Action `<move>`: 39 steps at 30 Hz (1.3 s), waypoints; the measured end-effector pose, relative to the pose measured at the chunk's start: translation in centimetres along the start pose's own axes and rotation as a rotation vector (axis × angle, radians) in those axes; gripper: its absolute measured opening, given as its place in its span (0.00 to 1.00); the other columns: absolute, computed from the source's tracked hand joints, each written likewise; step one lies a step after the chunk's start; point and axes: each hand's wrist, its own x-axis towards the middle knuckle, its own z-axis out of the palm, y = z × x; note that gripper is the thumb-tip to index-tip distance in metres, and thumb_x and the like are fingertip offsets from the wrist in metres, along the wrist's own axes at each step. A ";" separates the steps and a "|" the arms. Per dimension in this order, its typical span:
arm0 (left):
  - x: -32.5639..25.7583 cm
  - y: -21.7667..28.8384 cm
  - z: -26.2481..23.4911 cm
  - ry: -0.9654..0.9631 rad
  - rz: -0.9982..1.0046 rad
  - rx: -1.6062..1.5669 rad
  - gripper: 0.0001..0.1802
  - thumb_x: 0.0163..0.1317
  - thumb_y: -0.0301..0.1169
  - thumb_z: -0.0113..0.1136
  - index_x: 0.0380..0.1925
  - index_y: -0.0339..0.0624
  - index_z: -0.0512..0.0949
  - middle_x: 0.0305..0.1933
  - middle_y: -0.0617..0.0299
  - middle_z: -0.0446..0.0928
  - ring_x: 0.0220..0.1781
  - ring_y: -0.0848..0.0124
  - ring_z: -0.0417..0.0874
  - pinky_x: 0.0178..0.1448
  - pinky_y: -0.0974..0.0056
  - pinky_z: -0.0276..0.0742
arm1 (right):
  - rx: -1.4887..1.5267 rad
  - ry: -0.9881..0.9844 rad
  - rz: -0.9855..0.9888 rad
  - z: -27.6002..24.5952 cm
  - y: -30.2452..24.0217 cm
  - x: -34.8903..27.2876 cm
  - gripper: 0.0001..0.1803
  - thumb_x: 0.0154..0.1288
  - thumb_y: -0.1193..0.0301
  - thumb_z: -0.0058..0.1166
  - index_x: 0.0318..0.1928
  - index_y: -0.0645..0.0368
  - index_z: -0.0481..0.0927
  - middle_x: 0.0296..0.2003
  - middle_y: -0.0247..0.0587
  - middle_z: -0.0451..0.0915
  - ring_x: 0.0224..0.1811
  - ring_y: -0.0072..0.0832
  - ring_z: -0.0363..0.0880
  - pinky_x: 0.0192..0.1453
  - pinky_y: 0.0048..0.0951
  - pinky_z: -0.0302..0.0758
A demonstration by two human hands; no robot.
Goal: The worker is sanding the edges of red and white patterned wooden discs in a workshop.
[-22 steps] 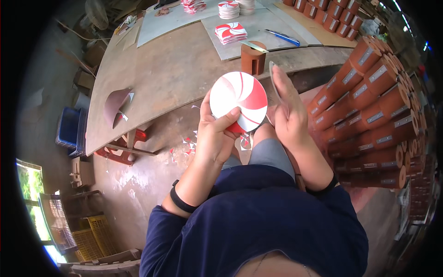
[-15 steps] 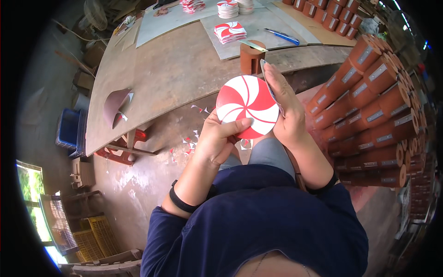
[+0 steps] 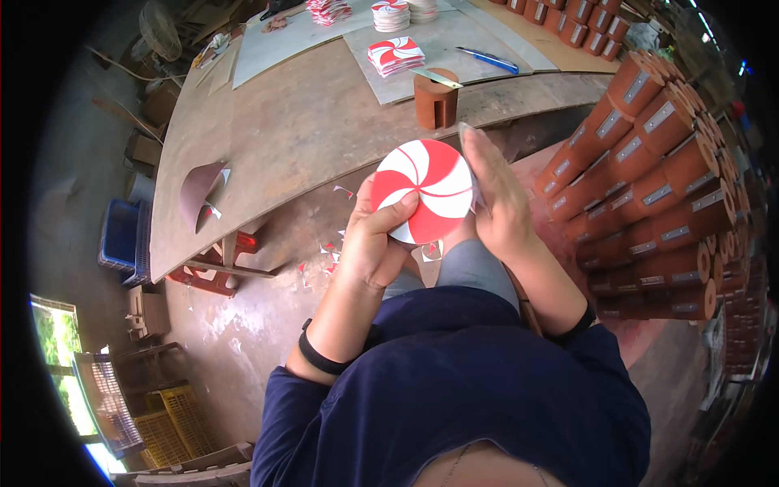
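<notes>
A round disc (image 3: 442, 174) with a red-and-white swirl is gripped at its left side by my left hand (image 3: 375, 223), thumb lying across its face. My right hand (image 3: 501, 195) is upright at the disc's right rim, fingers stretched and pressed together. Along its palm runs a thin grey sheet (image 3: 463, 127), perhaps sandpaper; only its edge shows, blurred by motion. Beyond the disc, a brown cylinder (image 3: 436, 109) with a slot stands at the table's edge, with a flat ruler-like strip (image 3: 438, 78) across its top.
On the table (image 3: 268, 122) lie square swirl cards (image 3: 396, 57), a blue cutter knife (image 3: 491, 59), stacked round discs (image 3: 390, 18) and a curled brownish sheet (image 3: 199, 191). Brown cylinders (image 3: 649, 162) are piled at my right. Paper scraps (image 3: 331, 252) litter the floor by a red stool (image 3: 203, 276).
The disc has turned in my left hand and shifted slightly left; the thumb now lies nearer its centre. My right hand has moved along the rim, with its sheet now mostly hidden.
</notes>
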 end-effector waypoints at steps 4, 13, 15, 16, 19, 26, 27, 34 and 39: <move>0.3 -0.8 -0.6 -0.037 0.040 -0.021 0.20 0.53 0.17 0.49 0.47 0.40 0.61 0.46 0.54 0.69 0.48 0.64 0.73 0.51 0.58 0.72 | 0.213 0.101 0.163 0.2 -0.1 0.1 0.29 0.45 0.85 0.42 0.54 0.66 0.63 0.55 0.51 0.63 0.58 0.44 0.61 0.61 0.38 0.58; -0.4 -0.7 0.5 -0.002 0.042 -0.007 0.28 0.55 0.19 0.48 0.55 0.49 0.55 0.52 0.56 0.65 0.52 0.63 0.70 0.51 0.53 0.71 | 0.273 0.130 0.286 0.4 -0.9 -0.5 0.29 0.45 0.86 0.39 0.54 0.67 0.63 0.54 0.53 0.63 0.58 0.45 0.60 0.60 0.39 0.59; 0.0 -0.7 0.7 0.010 0.036 -0.041 0.31 0.55 0.19 0.48 0.58 0.53 0.53 0.54 0.57 0.63 0.54 0.62 0.69 0.51 0.53 0.71 | 0.118 0.200 0.038 0.1 -1.2 0.5 0.29 0.46 0.86 0.39 0.54 0.67 0.62 0.54 0.53 0.63 0.58 0.45 0.61 0.60 0.38 0.59; 0.0 -0.8 0.7 0.004 0.024 -0.055 0.30 0.56 0.19 0.47 0.57 0.52 0.53 0.54 0.57 0.64 0.54 0.62 0.68 0.52 0.53 0.70 | 0.085 0.182 -0.058 0.5 -1.6 0.8 0.29 0.45 0.87 0.38 0.55 0.68 0.62 0.54 0.54 0.63 0.58 0.46 0.61 0.60 0.38 0.59; 0.3 -0.7 0.4 0.006 0.011 -0.064 0.26 0.56 0.20 0.47 0.55 0.46 0.55 0.53 0.55 0.64 0.54 0.61 0.68 0.52 0.51 0.70 | 0.019 0.128 -0.129 1.4 0.8 0.0 0.31 0.43 0.88 0.36 0.55 0.67 0.62 0.55 0.54 0.63 0.58 0.47 0.61 0.59 0.37 0.60; 0.7 -0.6 -0.3 -0.001 -0.036 -0.163 0.20 0.56 0.22 0.49 0.50 0.38 0.62 0.48 0.55 0.70 0.50 0.63 0.73 0.52 0.56 0.71 | 0.173 0.139 0.065 -0.6 -1.1 1.3 0.32 0.43 0.88 0.36 0.55 0.66 0.62 0.54 0.53 0.64 0.58 0.45 0.61 0.60 0.36 0.59; 0.5 -0.8 0.0 0.008 -0.055 -0.141 0.20 0.54 0.21 0.50 0.49 0.37 0.63 0.47 0.55 0.71 0.49 0.64 0.73 0.51 0.57 0.72 | 0.170 0.138 0.069 -0.4 -1.5 1.5 0.32 0.43 0.88 0.36 0.55 0.66 0.62 0.54 0.53 0.64 0.58 0.45 0.61 0.60 0.36 0.59; -0.7 -0.6 0.4 -0.116 -0.149 0.030 0.21 0.55 0.25 0.52 0.49 0.35 0.63 0.45 0.55 0.72 0.44 0.65 0.76 0.43 0.62 0.77 | 0.188 0.063 -0.031 -0.3 -1.1 1.5 0.29 0.46 0.88 0.38 0.54 0.67 0.63 0.54 0.52 0.64 0.58 0.44 0.61 0.59 0.35 0.60; 0.0 -0.4 -0.6 -0.123 -0.169 -0.098 0.20 0.59 0.33 0.47 0.50 0.38 0.63 0.46 0.56 0.72 0.44 0.68 0.76 0.34 0.65 0.80 | 0.252 0.122 0.143 -1.2 -1.3 1.7 0.31 0.46 0.90 0.34 0.56 0.66 0.61 0.55 0.51 0.63 0.59 0.43 0.60 0.60 0.33 0.58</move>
